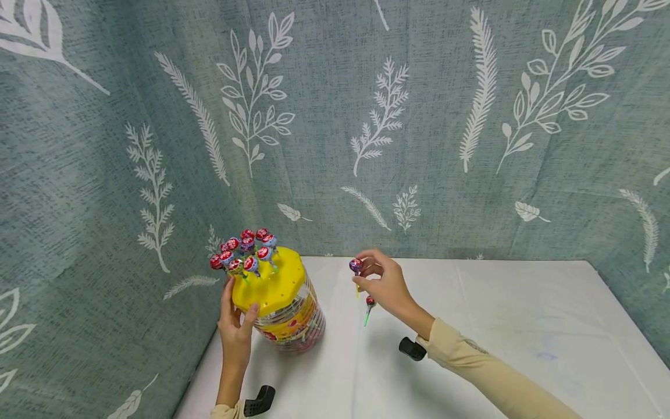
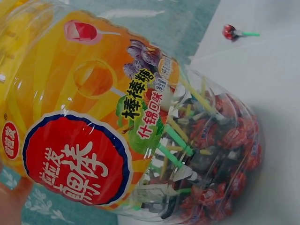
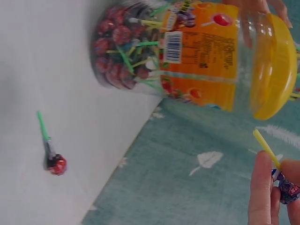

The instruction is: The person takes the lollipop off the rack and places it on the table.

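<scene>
My left hand [image 1: 237,331] grips the yellow lid [image 1: 269,285] of a clear plastic candy jar [image 1: 300,323] at its near-left side. Several wrapped lollipops [image 1: 251,265] stand upright by their sticks in the lid's left and far part. To the jar's right, my right hand [image 1: 384,282] pinches a purple-wrapped lollipop [image 1: 356,266] above the table. Its yellow stick [image 3: 265,147] points away from the fingers in the right wrist view. A red lollipop with a green stick [image 1: 369,308] lies on the table, below that hand in the head view.
More lollipops [image 2: 215,187] fill the jar's bottom, seen through the clear wall. The white-covered table [image 1: 497,326] reaches far to the right. A green leaf-patterned curtain [image 1: 335,128] hangs along the back and left. Black wrist devices [image 1: 412,349] sit at both cuffs.
</scene>
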A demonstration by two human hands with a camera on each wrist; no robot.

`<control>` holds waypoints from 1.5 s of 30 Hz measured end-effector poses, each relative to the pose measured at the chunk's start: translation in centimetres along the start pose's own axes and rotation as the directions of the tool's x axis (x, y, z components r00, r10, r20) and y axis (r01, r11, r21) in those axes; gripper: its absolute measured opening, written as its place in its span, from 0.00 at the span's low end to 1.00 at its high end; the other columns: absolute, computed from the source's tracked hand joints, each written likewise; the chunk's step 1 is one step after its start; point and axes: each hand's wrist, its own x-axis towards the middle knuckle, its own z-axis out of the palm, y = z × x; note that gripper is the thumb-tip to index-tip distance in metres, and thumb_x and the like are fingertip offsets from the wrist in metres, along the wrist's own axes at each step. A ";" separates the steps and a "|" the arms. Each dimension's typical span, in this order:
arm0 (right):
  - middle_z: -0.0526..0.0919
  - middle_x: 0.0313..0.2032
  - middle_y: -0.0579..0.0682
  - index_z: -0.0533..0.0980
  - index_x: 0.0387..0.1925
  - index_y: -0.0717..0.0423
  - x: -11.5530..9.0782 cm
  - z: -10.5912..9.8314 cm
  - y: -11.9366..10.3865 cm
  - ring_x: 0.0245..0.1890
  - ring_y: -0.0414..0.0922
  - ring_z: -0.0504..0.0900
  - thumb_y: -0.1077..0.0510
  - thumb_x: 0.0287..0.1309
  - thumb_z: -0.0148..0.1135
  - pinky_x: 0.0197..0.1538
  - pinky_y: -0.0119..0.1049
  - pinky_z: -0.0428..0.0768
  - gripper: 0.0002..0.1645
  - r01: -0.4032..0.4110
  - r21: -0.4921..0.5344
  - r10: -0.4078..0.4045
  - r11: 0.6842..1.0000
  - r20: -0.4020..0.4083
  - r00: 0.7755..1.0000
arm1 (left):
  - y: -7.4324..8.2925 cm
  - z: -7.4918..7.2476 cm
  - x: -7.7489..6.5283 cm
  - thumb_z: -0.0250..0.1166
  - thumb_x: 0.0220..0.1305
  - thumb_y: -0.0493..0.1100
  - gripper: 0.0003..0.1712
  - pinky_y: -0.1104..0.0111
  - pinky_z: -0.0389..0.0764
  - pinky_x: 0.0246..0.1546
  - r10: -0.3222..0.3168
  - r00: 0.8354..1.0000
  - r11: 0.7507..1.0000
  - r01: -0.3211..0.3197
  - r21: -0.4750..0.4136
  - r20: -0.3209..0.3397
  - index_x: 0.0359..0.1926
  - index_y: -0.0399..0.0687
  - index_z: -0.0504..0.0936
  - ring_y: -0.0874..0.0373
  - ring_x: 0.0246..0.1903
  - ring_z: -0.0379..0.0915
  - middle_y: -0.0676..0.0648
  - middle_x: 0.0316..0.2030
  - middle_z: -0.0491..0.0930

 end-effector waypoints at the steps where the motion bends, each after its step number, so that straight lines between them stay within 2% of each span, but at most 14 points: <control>1: 0.76 0.36 0.69 0.73 0.48 0.68 -0.1 -0.1 0.2 0.34 0.63 0.79 0.74 0.49 0.64 0.31 0.44 0.81 0.21 -0.002 -0.006 0.002 1.000 -0.004 1.000 | 0.0 0.0 0.0 0.57 0.61 0.33 0.41 0.79 0.63 0.56 0.000 1.000 1.000 0.000 0.000 -0.001 0.73 0.56 0.54 0.58 0.65 0.56 0.51 0.72 0.50; 7: 0.76 0.35 0.69 0.74 0.47 0.70 -0.6 -0.6 1.6 0.33 0.61 0.79 0.75 0.47 0.65 0.32 0.36 0.80 0.21 0.007 -0.048 -0.009 0.999 -0.048 0.999 | 0.0 -0.1 -0.1 0.58 0.61 0.33 0.41 0.80 0.63 0.57 -0.007 1.000 1.000 0.007 0.007 -0.004 0.73 0.56 0.53 0.58 0.65 0.56 0.51 0.72 0.50; 10: 0.76 0.35 0.69 0.74 0.46 0.69 -1.0 -0.8 2.3 0.34 0.61 0.79 0.75 0.47 0.65 0.34 0.34 0.79 0.21 -0.019 -0.052 0.015 0.998 -0.072 0.997 | 0.0 -0.1 -0.1 0.58 0.61 0.33 0.42 0.79 0.62 0.57 -0.008 1.000 1.000 0.008 0.014 -0.004 0.73 0.56 0.53 0.58 0.65 0.56 0.52 0.72 0.50; 13: 0.76 0.35 0.69 0.74 0.47 0.69 -1.2 -0.9 3.2 0.34 0.63 0.79 0.76 0.47 0.65 0.33 0.39 0.81 0.22 -0.060 -0.019 0.058 0.998 -0.084 0.995 | -0.1 -0.1 -0.1 0.58 0.61 0.33 0.42 0.79 0.62 0.57 -0.008 1.000 1.000 0.008 0.017 -0.004 0.73 0.56 0.53 0.57 0.65 0.55 0.52 0.72 0.50; 18: 0.76 0.34 0.67 0.74 0.47 0.67 -1.1 -1.0 6.7 0.31 0.59 0.81 0.76 0.45 0.66 0.32 0.51 0.80 0.24 -0.091 0.045 0.095 0.995 -0.108 0.990 | -0.2 -0.2 -0.1 0.58 0.61 0.33 0.41 0.79 0.62 0.58 -0.010 1.000 1.000 0.010 0.013 -0.004 0.73 0.56 0.54 0.57 0.66 0.55 0.52 0.72 0.49; 21: 0.76 0.33 0.65 0.75 0.46 0.64 -1.1 -1.1 8.2 0.28 0.54 0.82 0.76 0.44 0.67 0.31 0.51 0.81 0.24 -0.103 0.058 0.109 0.993 -0.127 0.986 | -0.3 -0.3 -0.2 0.58 0.61 0.33 0.41 0.79 0.62 0.58 -0.004 1.000 1.000 0.004 0.012 -0.003 0.73 0.56 0.54 0.57 0.66 0.55 0.52 0.72 0.49; 24: 0.76 0.32 0.65 0.75 0.46 0.65 -1.2 -1.1 8.9 0.27 0.53 0.82 0.76 0.44 0.67 0.30 0.49 0.81 0.23 -0.123 0.059 0.130 0.991 -0.137 0.982 | -0.3 -0.3 -0.2 0.58 0.61 0.32 0.42 0.78 0.62 0.58 0.002 1.000 1.000 -0.002 0.007 0.002 0.73 0.55 0.53 0.58 0.65 0.56 0.51 0.72 0.49; 32: 0.76 0.33 0.67 0.74 0.47 0.68 -1.4 -1.3 11.5 0.28 0.56 0.82 0.76 0.44 0.66 0.27 0.44 0.82 0.24 -0.241 0.065 0.249 0.968 -0.187 0.950 | -0.4 -0.3 -0.1 0.57 0.61 0.33 0.42 0.76 0.62 0.59 -0.009 1.000 1.000 0.009 0.000 0.011 0.73 0.59 0.54 0.58 0.65 0.57 0.53 0.72 0.50; 39: 0.75 0.31 0.61 0.76 0.45 0.65 -1.6 -1.2 13.3 0.23 0.46 0.81 0.75 0.43 0.68 0.27 0.45 0.82 0.23 -0.312 0.021 0.307 0.950 -0.249 0.918 | -0.4 -0.3 -0.2 0.57 0.62 0.34 0.42 0.76 0.62 0.59 -0.017 1.000 1.000 0.017 0.011 0.009 0.73 0.60 0.53 0.57 0.65 0.56 0.53 0.72 0.50; 45: 0.74 0.29 0.58 0.77 0.42 0.64 -1.6 -1.0 15.0 0.20 0.43 0.80 0.75 0.41 0.68 0.26 0.45 0.82 0.21 -0.354 -0.009 0.337 0.935 -0.284 0.898 | -0.2 -0.2 -0.1 0.58 0.61 0.33 0.42 0.78 0.62 0.58 -0.015 1.000 1.000 0.014 0.012 0.006 0.73 0.57 0.53 0.57 0.66 0.55 0.52 0.72 0.49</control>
